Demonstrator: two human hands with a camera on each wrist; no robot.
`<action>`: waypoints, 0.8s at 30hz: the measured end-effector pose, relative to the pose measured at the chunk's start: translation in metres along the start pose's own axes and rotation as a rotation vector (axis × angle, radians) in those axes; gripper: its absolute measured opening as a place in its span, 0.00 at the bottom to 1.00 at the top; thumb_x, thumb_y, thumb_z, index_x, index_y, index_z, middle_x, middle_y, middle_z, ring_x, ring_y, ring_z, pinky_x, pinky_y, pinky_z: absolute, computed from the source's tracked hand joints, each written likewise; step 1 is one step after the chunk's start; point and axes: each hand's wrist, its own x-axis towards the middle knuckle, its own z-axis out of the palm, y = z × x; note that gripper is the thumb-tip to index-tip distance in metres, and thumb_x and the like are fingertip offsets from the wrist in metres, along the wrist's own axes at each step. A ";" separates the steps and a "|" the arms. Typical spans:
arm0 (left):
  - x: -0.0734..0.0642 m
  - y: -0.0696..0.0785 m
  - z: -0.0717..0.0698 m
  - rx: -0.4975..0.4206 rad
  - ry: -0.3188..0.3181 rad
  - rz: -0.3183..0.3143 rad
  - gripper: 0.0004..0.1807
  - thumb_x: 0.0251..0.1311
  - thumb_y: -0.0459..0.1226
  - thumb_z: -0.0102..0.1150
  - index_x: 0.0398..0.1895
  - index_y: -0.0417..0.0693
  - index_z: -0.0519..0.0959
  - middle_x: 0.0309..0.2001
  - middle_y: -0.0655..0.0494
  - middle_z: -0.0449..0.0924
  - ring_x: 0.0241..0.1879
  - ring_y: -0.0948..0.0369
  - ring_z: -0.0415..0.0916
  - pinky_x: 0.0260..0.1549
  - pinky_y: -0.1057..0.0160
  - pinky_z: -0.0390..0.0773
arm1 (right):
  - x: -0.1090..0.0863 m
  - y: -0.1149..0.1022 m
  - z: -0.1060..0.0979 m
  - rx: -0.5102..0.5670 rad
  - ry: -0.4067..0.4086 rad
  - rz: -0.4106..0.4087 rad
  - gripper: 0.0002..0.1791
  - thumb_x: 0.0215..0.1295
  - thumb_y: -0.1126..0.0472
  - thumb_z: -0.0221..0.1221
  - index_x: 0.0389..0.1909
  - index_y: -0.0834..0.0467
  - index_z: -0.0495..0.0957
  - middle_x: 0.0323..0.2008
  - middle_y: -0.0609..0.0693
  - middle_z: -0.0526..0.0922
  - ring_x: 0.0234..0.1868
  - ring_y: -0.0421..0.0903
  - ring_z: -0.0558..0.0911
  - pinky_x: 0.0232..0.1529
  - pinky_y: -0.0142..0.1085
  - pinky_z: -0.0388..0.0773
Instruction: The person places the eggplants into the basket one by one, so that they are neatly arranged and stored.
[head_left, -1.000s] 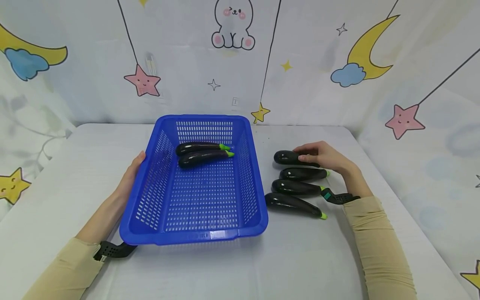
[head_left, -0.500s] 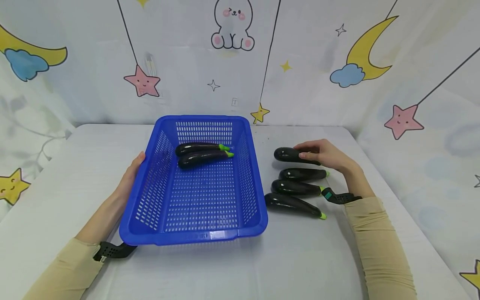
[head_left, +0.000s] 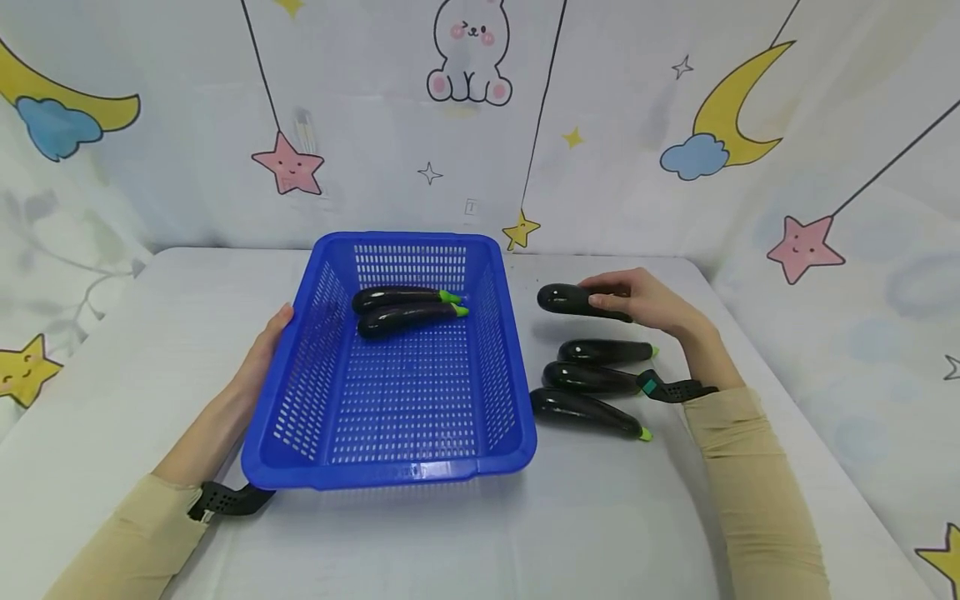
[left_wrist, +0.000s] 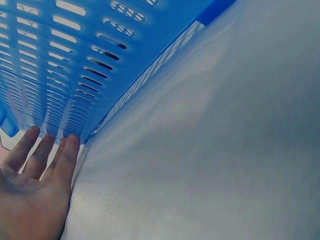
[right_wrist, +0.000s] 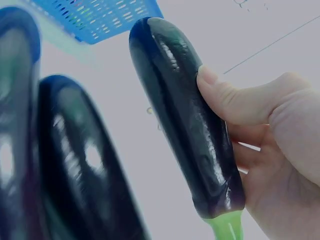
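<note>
The held eggplant [head_left: 564, 300] presents smooth, glossy, near-black skin streaked with reflected light. Its body is elongated, blunt and rounded at one end, narrowing toward a pale green stem [right_wrist: 228, 227]. It is located right of the blue basket [head_left: 360, 477], beyond three similar eggplants [head_left: 592, 377], and appears raised above the white table [head_left: 420, 550], a shadow lying below. The right hand [head_left: 651, 302] grasps it, thumb along its side, fingers behind. The left hand [head_left: 258, 358] has fingers extended, unclenched, against the basket's outer side. Two further eggplants [head_left: 405, 318] lie side by side inside the basket.
</note>
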 end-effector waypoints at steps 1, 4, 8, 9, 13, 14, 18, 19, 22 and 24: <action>0.000 0.000 0.000 -0.002 -0.004 0.001 0.37 0.73 0.62 0.29 0.77 0.54 0.47 0.54 0.55 0.77 0.48 0.61 0.79 0.45 0.61 0.82 | 0.001 -0.004 -0.001 -0.007 0.001 0.000 0.18 0.72 0.57 0.60 0.60 0.57 0.80 0.55 0.55 0.83 0.47 0.48 0.82 0.48 0.32 0.76; 0.001 0.000 0.000 0.008 -0.002 0.004 0.37 0.74 0.62 0.29 0.78 0.54 0.45 0.55 0.54 0.76 0.49 0.61 0.79 0.45 0.60 0.82 | 0.005 -0.014 -0.005 -0.029 0.000 -0.006 0.18 0.73 0.56 0.60 0.60 0.57 0.80 0.54 0.55 0.83 0.47 0.49 0.81 0.48 0.37 0.75; 0.001 0.001 0.001 0.038 0.021 -0.002 0.41 0.73 0.62 0.29 0.79 0.52 0.40 0.57 0.53 0.74 0.49 0.61 0.78 0.45 0.60 0.82 | 0.014 -0.025 -0.009 -0.051 -0.006 -0.025 0.18 0.73 0.56 0.59 0.60 0.56 0.80 0.53 0.56 0.83 0.45 0.50 0.80 0.47 0.40 0.74; 0.000 0.001 0.001 0.043 0.023 -0.004 0.41 0.73 0.63 0.29 0.80 0.52 0.39 0.57 0.53 0.74 0.49 0.61 0.78 0.45 0.59 0.82 | 0.016 -0.028 -0.010 -0.052 -0.008 -0.026 0.18 0.73 0.56 0.59 0.60 0.56 0.80 0.53 0.56 0.83 0.46 0.50 0.80 0.47 0.41 0.74; 0.000 0.001 0.002 0.049 0.024 -0.008 0.43 0.73 0.63 0.29 0.80 0.51 0.36 0.59 0.53 0.73 0.51 0.61 0.77 0.47 0.59 0.81 | 0.022 -0.038 -0.010 -0.048 -0.024 -0.036 0.18 0.73 0.56 0.59 0.60 0.57 0.80 0.56 0.56 0.82 0.48 0.51 0.79 0.50 0.43 0.74; 0.000 0.001 0.002 0.048 0.023 -0.007 0.43 0.73 0.63 0.28 0.81 0.51 0.36 0.59 0.54 0.73 0.51 0.61 0.77 0.47 0.59 0.81 | 0.024 -0.041 -0.010 -0.042 -0.029 -0.037 0.18 0.73 0.56 0.59 0.60 0.57 0.79 0.57 0.56 0.82 0.50 0.51 0.79 0.51 0.43 0.74; 0.000 0.002 0.002 0.047 0.032 -0.015 0.43 0.72 0.63 0.29 0.81 0.51 0.36 0.59 0.54 0.73 0.51 0.61 0.78 0.47 0.59 0.81 | 0.030 -0.049 -0.006 -0.019 -0.048 -0.050 0.19 0.74 0.56 0.59 0.61 0.58 0.79 0.59 0.56 0.80 0.55 0.51 0.79 0.57 0.48 0.74; -0.001 0.002 0.002 0.051 0.035 -0.018 0.43 0.72 0.63 0.29 0.81 0.51 0.36 0.59 0.54 0.73 0.51 0.60 0.77 0.47 0.59 0.81 | 0.032 -0.050 -0.005 -0.017 -0.052 -0.055 0.19 0.74 0.56 0.59 0.61 0.58 0.78 0.60 0.56 0.80 0.55 0.52 0.79 0.57 0.49 0.74; -0.001 0.002 0.002 0.058 0.043 -0.023 0.43 0.72 0.63 0.29 0.81 0.52 0.36 0.59 0.54 0.73 0.52 0.60 0.77 0.47 0.58 0.81 | 0.036 -0.056 -0.002 -0.012 -0.058 -0.074 0.20 0.74 0.56 0.59 0.62 0.58 0.78 0.60 0.56 0.80 0.57 0.51 0.79 0.58 0.50 0.74; -0.001 0.002 0.002 0.062 0.043 -0.023 0.43 0.73 0.63 0.28 0.81 0.52 0.35 0.59 0.53 0.72 0.51 0.61 0.77 0.47 0.59 0.81 | 0.039 -0.061 0.000 -0.011 -0.061 -0.087 0.20 0.74 0.56 0.59 0.62 0.58 0.78 0.59 0.56 0.80 0.56 0.51 0.79 0.58 0.49 0.74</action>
